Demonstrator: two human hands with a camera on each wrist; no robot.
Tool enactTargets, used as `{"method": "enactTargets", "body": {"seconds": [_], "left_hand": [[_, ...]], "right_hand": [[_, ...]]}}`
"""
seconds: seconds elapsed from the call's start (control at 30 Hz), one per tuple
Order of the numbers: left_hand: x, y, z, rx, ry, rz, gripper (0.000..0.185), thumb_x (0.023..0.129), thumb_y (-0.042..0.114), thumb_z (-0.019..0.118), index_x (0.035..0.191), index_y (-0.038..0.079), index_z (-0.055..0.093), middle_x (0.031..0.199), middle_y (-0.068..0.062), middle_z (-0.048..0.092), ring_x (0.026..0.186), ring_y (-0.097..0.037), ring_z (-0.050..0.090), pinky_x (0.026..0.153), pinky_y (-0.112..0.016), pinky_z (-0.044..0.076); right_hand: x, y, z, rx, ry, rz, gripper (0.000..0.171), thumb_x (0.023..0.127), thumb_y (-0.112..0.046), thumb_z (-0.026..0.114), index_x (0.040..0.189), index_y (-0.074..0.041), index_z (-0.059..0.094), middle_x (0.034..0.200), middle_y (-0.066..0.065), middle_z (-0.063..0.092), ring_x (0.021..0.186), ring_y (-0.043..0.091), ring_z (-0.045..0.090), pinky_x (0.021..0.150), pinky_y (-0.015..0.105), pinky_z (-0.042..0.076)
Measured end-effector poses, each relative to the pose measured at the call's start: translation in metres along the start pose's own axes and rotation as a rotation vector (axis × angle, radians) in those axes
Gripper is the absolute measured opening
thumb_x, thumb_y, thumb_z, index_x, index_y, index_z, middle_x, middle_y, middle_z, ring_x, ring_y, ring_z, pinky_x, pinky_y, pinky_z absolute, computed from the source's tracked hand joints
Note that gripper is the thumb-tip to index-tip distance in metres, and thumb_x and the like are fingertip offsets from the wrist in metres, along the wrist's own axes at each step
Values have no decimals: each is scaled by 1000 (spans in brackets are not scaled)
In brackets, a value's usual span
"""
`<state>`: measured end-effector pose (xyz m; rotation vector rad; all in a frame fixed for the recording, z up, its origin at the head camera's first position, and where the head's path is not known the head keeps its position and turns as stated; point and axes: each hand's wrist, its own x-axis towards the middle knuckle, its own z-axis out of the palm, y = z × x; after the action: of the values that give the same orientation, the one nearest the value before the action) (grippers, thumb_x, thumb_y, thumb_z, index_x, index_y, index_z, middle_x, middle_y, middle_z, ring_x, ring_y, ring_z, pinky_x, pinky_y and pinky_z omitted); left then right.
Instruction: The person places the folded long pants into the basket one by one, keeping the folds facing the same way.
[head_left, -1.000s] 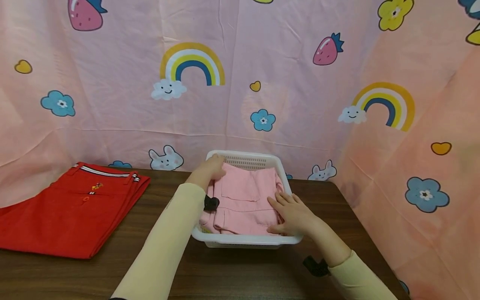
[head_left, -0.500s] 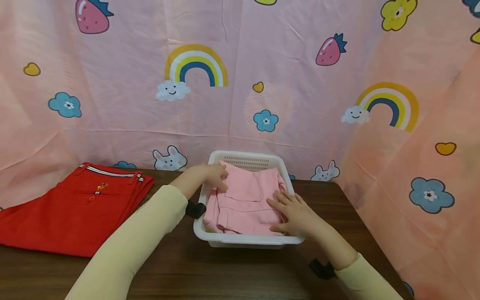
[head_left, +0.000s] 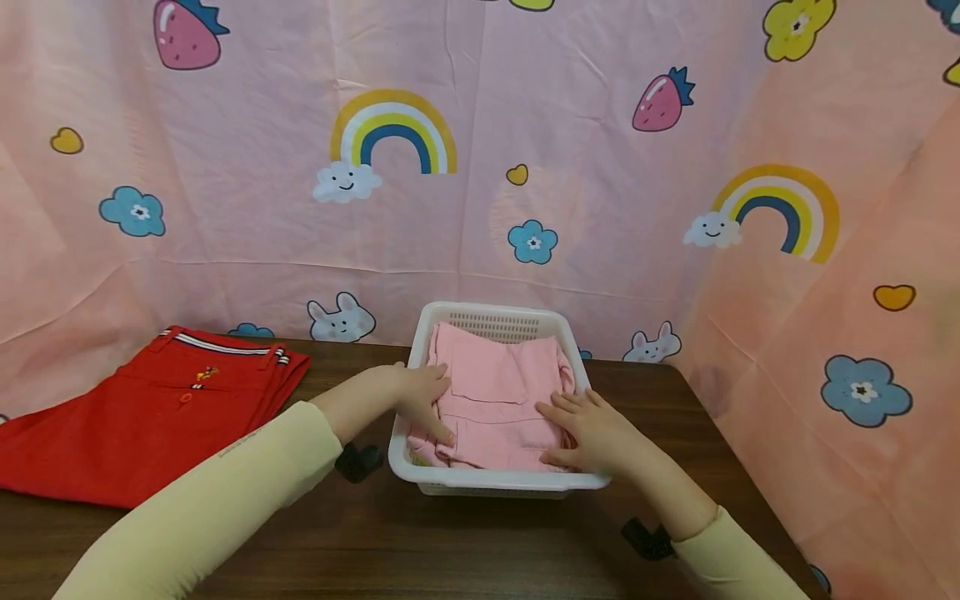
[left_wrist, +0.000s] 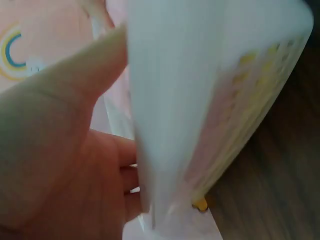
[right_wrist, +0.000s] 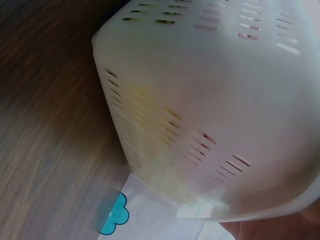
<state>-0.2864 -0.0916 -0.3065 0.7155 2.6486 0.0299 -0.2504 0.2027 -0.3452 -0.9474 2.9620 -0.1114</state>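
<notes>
A white plastic basket (head_left: 487, 479) holds a folded pink garment (head_left: 491, 371) with a stitched pocket. Over the basket's left rim reaches my left hand (head_left: 415, 396), its spread fingers touching the garment's left edge. My right hand (head_left: 600, 437) crosses the right rim, fingers spread and resting on the garment's right side. In the left wrist view, the left hand (left_wrist: 65, 160) extends past the basket's pale wall (left_wrist: 170, 110). Mostly the slotted outer wall (right_wrist: 200, 100) fills the right wrist view, where only a bit of the right hand shows below the rim.
Folded red trousers (head_left: 180, 408) with a striped waistband lie on the left of the dark wooden table (head_left: 465, 550). Behind and to the right hangs a pink cloth (head_left: 615, 225) with rainbows and flowers. Something yellow shows through the basket's slots.
My left hand has moved from the basket's back left corner toward me along the left rim. The right hand keeps nearly the same place on the garment. The view has shifted slightly.
</notes>
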Motion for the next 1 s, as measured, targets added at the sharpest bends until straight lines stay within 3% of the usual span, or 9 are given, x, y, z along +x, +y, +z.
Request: {"method": "enactTargets", "body": {"seconds": [0.27,0.4,0.63,1.0], "left_hand": [[-13,19,18,221,55,-43,105,74,67,67,146,-1,32,154,-18,23,139,-30,25,105,-61,20],[-14,24,19,221,57,-75,103,75,65,68,146,-1,33,154,-18,25,139,-29,27,107,-61,17],[-12,33,14,214,-17,-161,105,72,64,71,148,3,33,154,-13,26,135,-25,36,107,-60,16],[-11,25,13,123,-13,-98,100,76,58,72,146,-1,33,153,-18,25,135,-31,34,104,-64,20]], "right_hand": [[0,-4,-6,-22,-28,19,74,84,-56,64,143,-14,48,146,16,41,137,34,31,112,54,12],[-1,-5,-7,-17,-44,41,74,83,-55,64,142,-14,48,146,16,40,137,32,31,112,54,11],[1,-8,-8,-1,-67,66,74,83,-55,65,142,-14,49,145,16,43,136,32,33,112,54,11],[2,-9,-10,-2,-74,71,69,82,-52,67,139,-16,52,138,16,50,132,29,40,111,55,12]]}}
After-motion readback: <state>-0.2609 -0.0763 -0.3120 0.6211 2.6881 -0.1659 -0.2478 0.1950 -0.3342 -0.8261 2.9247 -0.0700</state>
